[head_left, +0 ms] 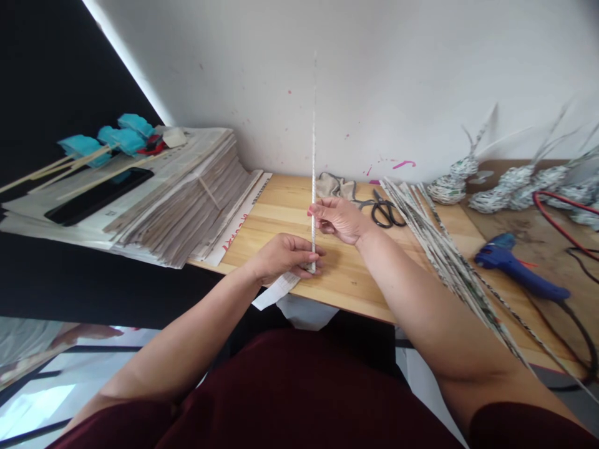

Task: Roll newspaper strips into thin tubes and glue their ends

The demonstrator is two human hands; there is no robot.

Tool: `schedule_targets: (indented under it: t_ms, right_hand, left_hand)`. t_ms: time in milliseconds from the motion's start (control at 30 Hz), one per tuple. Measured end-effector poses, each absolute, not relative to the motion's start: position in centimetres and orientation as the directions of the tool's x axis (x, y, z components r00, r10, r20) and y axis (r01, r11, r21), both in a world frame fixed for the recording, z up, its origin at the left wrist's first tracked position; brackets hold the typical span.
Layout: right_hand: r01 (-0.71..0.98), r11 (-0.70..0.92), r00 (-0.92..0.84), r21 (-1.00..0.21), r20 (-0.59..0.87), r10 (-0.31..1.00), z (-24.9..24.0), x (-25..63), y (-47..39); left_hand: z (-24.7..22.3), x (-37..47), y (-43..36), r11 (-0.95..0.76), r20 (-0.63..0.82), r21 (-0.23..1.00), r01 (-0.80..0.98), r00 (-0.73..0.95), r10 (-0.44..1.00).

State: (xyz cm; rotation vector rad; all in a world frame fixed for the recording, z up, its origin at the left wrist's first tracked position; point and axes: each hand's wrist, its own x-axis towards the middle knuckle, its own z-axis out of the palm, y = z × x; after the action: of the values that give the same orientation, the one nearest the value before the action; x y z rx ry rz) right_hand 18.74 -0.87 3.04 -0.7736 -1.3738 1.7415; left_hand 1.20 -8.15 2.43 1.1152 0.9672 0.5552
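A thin rolled paper stick (pixel 314 149) stands upright between my hands, its upper end fading into the pale wall. My left hand (pixel 292 257) pinches it near the bottom, thumb in front. Higher up, my right hand (pixel 339 218) grips the same stick between thumb and fingertips. From beneath my left hand a flat white paper strip (pixel 277 292) reaches past the table's front edge; whether it joins the stick is hidden. Behind my right hand lie black-handled scissors (pixel 384 213) and a greyish cloth glove (pixel 334 186).
A tall newspaper stack (pixel 187 199) stands left, bearing a black phone (pixel 100 196) and blue flowers on sticks (pixel 126 134). Right of the wooden table (pixel 262 215) lie several paper sticks (pixel 440 249), a blue glue gun (pixel 519 268) with its cord, and woven paper shapes (pixel 453 181).
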Motion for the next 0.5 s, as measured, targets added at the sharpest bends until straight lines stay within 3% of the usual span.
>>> schedule_targets:
  t_ms: [67,133,200,267,367,500]
  right_hand:
    - [-0.089,0.017,-0.426,-0.996,0.053,0.903,2.9,18.8,-0.6]
    - [0.185,0.221,-0.283,-0.958,0.164,0.945,2.4,19.3,-0.1]
    - [0.567,0.346,-0.174,-0.748,0.301,0.937,1.6,20.2,0.6]
    - [0.836,0.308,-0.157,-0.455,0.339,0.928,0.6,21.2,1.4]
    - [0.949,0.201,-0.133,-0.243,0.267,0.954,-0.7,22.3,2.5]
    - [0.963,0.126,-0.065,-0.24,0.248,0.966,-1.1,22.8,3.4]
  left_hand:
    - [2.3,1.1,-8.1,0.362,-0.357,0.928,0.09,0.498,0.79]
    - [2.3,1.0,-8.0,0.352,-0.35,0.931,0.093,0.496,0.795]
    - [2.4,0.8,-7.9,0.347,-0.344,0.934,0.088,0.486,0.804]
    - [2.4,0.7,-7.9,0.35,-0.343,0.933,0.077,0.476,0.81]
    - [2.5,0.7,-7.8,0.358,-0.347,0.931,0.072,0.475,0.808]
    - [2.7,0.9,-7.9,0.354,-0.352,0.931,0.091,0.487,0.799]
